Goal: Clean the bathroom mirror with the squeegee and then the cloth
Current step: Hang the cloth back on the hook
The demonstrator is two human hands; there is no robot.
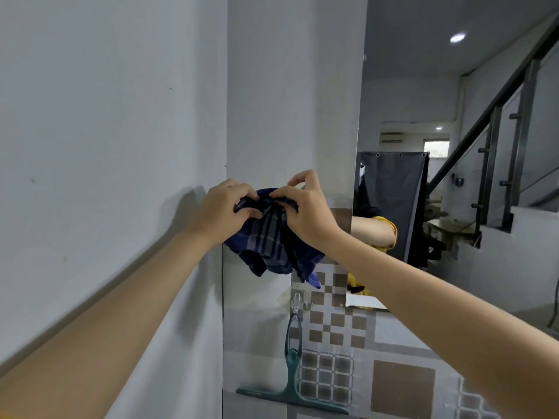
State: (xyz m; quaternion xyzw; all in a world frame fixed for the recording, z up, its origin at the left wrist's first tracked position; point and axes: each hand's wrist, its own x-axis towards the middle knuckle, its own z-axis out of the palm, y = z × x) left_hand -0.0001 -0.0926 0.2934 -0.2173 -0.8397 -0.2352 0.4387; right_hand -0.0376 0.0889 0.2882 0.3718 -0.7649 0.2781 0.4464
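A dark blue checked cloth [272, 240] is bunched in both my hands in front of the wall, left of the mirror [423, 146]. My left hand [223, 213] grips its left side and my right hand [305, 213] pinches its top right, with folds hanging down below. A green squeegee [292, 373] hangs by its handle loop from a clear hook [298, 300] on the tiled wall below, blade down. The mirror fills the right side and reflects my arm, a yellow sleeve, a dark curtain and a staircase.
A plain grey wall [106, 146] runs along the left and meets a wall corner [227, 116]. Brown-and-white patterned tiles [338, 328] cover the wall under the mirror.
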